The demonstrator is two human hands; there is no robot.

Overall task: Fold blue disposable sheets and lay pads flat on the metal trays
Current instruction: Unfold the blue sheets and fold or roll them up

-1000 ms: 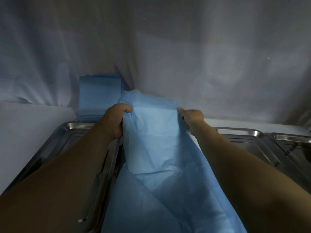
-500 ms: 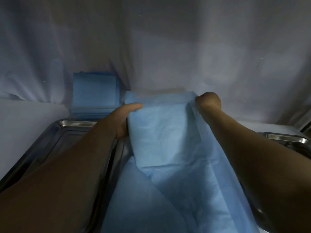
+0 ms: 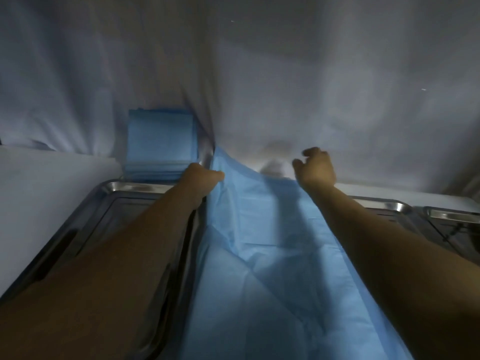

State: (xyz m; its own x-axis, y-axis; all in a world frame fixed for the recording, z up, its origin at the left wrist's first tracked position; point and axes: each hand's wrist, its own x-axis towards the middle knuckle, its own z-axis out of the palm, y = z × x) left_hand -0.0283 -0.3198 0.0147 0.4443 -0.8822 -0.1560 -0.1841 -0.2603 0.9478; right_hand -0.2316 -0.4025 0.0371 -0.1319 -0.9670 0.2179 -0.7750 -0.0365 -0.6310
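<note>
Right hand (image 3: 315, 168) just released, fingers loosely curled, holding nothing; left hand (image 3: 205, 178) still pinches far corner of blue sheet (image 3: 259, 268), now dropped flat between metal trays (image 3: 135, 187), so fold seems laid.

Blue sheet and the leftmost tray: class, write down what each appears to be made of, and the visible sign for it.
Blue sheet: probably thin nonwoven disposable fabric, matte; it drapes and holds soft creases. Leftmost tray: metal, likely stainless steel, polished; its rim glints and mirrors the light.
</note>
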